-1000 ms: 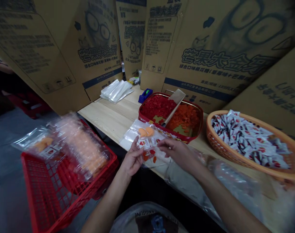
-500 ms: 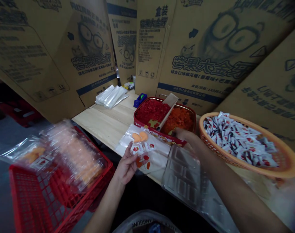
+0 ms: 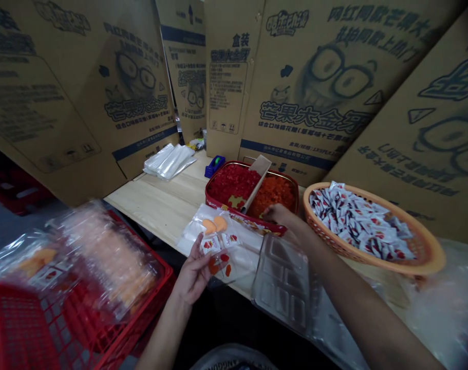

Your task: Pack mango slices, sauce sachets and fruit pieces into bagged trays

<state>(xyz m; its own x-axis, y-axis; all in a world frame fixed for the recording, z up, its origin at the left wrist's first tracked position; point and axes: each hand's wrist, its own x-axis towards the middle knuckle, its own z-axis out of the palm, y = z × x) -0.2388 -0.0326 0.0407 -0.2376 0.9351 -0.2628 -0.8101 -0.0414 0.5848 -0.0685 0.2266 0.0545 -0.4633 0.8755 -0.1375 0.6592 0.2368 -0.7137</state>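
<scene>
My left hand (image 3: pixel 193 272) grips the near left edge of a clear plastic tray (image 3: pixel 222 273), thumb and fingers closed on it. In the tray lie orange heart-like pieces (image 3: pixel 214 224), two small white sachets (image 3: pixel 220 242) with red prints, and several red and orange bits (image 3: pixel 220 263). Over the front rim of a red tin (image 3: pixel 218 203), my right hand (image 3: pixel 280 216) reaches in with curled fingers beside the orange bits (image 3: pixel 276 194); what its fingertips hold is hidden. A cardboard divider (image 3: pixel 257 182) parts these from the red bits (image 3: pixel 234 180).
Stacked clear moulded trays (image 3: pixel 282 282) lie under my right forearm. An orange basket (image 3: pixel 426 264) of sachets stands right. At left, a red crate (image 3: pixel 21 318) carries filled clear packs (image 3: pixel 106 252). Plastic bags (image 3: pixel 170 160) and a blue tape dispenser (image 3: pixel 214 166) sit behind, before tall cardboard boxes (image 3: pixel 314 67).
The view has shifted slightly, so the things appear farther left and a little lower. My left hand keeps hold of the tray; my right hand stays at the tin's orange side.
</scene>
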